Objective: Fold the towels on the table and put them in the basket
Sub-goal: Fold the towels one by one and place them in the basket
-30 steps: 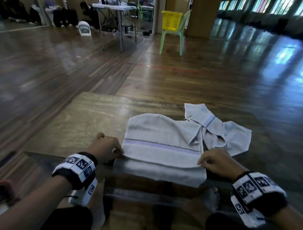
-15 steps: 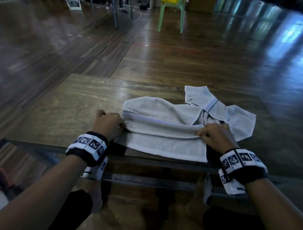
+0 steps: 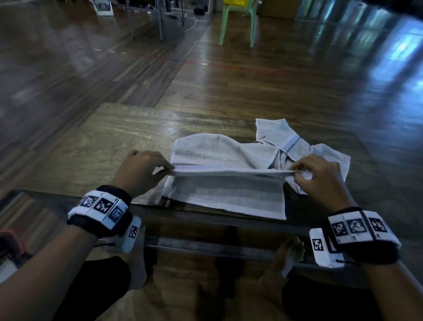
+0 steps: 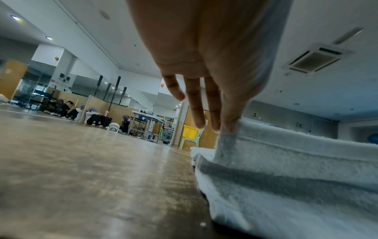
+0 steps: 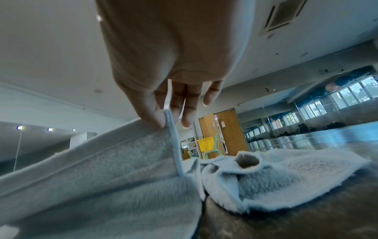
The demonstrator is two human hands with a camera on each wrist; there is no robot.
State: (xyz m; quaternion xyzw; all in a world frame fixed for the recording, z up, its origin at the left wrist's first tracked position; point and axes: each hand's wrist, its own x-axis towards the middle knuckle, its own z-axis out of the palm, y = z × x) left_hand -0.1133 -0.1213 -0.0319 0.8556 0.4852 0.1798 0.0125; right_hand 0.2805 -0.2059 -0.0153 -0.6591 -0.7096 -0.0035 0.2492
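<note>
Head view: the grey towel (image 3: 226,197) lies on the table (image 3: 109,146) near its front edge. The left hand (image 3: 139,169) and right hand (image 3: 320,178) each have a grip pinched on one end of a raised fold edge, stretched taut between them above the layer lying flat. A second towel (image 3: 297,149) sits crumpled just beyond, touching or under the first one's far right side. The yellow basket (image 3: 238,2) is on a green chair (image 3: 237,25), well apart across the floor.

Left wrist view: thumb and a finger clamped on the towel corner (image 4: 227,134), other fingers (image 4: 196,105) loose and straight.

Right wrist view: same deal, thumb pinching the hem (image 5: 169,122), with the crumpled towel bunched up right beside it.

What could go wrong, I reckon: the fold lands skewed if one hand travels further than the other, and the right side could snag and drag that second towel along since they overlap. The towel's front edge is also right at the table lip, so a tug toward the body could slide it off.
</note>
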